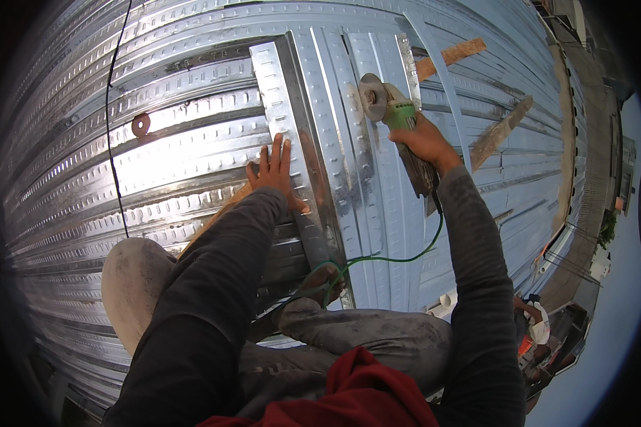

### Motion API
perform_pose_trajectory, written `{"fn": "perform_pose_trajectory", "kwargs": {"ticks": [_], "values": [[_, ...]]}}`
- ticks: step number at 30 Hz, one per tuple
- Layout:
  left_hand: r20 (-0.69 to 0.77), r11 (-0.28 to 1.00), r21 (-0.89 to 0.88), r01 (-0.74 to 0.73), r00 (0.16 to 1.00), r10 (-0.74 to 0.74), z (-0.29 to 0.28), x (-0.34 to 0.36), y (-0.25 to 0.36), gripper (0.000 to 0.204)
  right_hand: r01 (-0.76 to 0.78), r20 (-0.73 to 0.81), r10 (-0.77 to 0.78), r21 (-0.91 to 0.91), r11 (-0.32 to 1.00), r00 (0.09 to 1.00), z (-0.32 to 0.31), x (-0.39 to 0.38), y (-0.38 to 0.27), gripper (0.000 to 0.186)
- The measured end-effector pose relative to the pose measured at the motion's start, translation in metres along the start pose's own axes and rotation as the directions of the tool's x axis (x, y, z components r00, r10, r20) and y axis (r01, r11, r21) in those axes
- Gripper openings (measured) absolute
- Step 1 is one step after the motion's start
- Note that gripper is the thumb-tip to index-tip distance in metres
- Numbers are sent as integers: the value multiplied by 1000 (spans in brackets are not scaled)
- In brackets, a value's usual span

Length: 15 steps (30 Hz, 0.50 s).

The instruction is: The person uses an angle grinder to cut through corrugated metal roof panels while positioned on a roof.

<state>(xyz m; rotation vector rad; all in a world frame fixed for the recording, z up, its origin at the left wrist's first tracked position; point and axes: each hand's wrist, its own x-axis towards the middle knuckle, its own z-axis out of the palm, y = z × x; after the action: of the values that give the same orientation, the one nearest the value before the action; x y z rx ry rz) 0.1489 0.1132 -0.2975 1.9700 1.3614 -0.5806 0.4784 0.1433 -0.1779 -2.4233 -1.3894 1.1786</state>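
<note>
In my right hand (429, 141) is a green angle grinder (400, 117), gripped round its body. Its cutting disc (372, 97) faces left, over a ribbed metal deck sheet (356, 142); whether disc and metal touch I cannot tell. My left hand (275, 171) lies flat with fingers spread on a shiny embossed metal strip (268, 78), to the left of the grinder. From the grinder's rear a green cord (406, 259) curves down and left past my foot.
Ribbed metal decking (192, 142) spreads all around. A loose round disc (141, 124) lies at left near a black cable (109, 107). Wooden boards (502, 133) and a thin curved metal strip (441, 71) lie at right. Another person (537, 322) is at far lower right, near the roof's edge.
</note>
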Motion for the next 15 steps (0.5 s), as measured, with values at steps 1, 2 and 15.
{"fn": "perform_pose_trajectory", "kwargs": {"ticks": [1, 2, 15], "values": [[-1, 1000, -3, -3, 1000, 3, 0, 0, 0, 171, 9, 2, -9, -2, 1000, 1000, 0, -1, 1, 75], [-2, 1000, -5, -5, 1000, 5, 0, 0, 0, 171, 19, 4, -19, -2, 1000, 1000, 0, -2, 2, 75], [-60, 1000, 1, -9, 998, 9, 3, -4, -1, 171, 34, 16, -34, -5, 999, 999, 2, -17, -2, 73]]}}
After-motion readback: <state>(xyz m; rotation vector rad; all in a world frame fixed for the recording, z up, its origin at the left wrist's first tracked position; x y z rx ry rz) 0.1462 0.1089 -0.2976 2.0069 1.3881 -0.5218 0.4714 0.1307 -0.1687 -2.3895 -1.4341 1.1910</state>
